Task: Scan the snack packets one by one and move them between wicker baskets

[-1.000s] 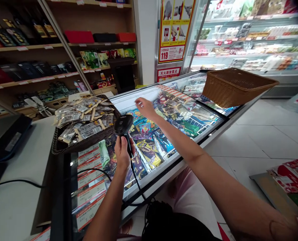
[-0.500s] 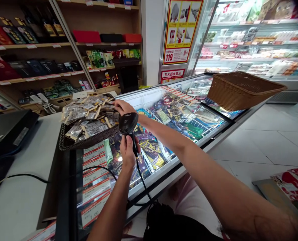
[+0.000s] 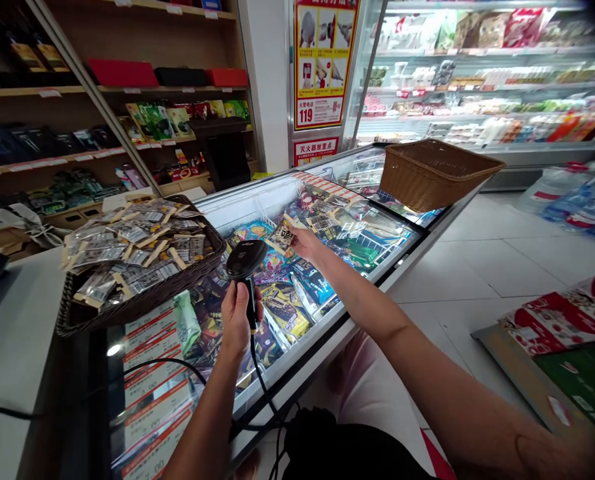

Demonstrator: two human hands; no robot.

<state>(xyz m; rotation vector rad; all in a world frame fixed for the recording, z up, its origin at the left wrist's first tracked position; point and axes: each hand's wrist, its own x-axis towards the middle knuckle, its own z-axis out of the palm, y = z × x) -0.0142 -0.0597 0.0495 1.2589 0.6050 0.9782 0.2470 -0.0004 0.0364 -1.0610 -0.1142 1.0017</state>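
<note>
My left hand (image 3: pixel 237 317) is closed round the handle of a black barcode scanner (image 3: pixel 246 260), its head tilted up and its cable running down toward me. My right hand (image 3: pixel 305 243) pinches a small snack packet (image 3: pixel 280 237) with dark print by its edge, above the glass freezer top (image 3: pixel 212 190). To the left of the scanner stands a dark wicker basket (image 3: pixel 205 257), heaped with similar small packets (image 3: pixel 142 233). Under the glass lie colourful ice-cream packages (image 3: pixel 285 310) in white wire racks.
A brown wicker basket (image 3: pixel 417 180) rests on the freezer's far right end. Price labels (image 3: pixel 152 383) line the near left glass. A white counter (image 3: pixel 7 327) flanks the freezer. Bottled water packs (image 3: pixel 572 193) and a red-and-white package (image 3: pixel 557 313) sit at the right.
My right hand has left the dark basket and moved right with a packet in its fingers. The left hand still holds the scanner. My view has turned to the right.
</note>
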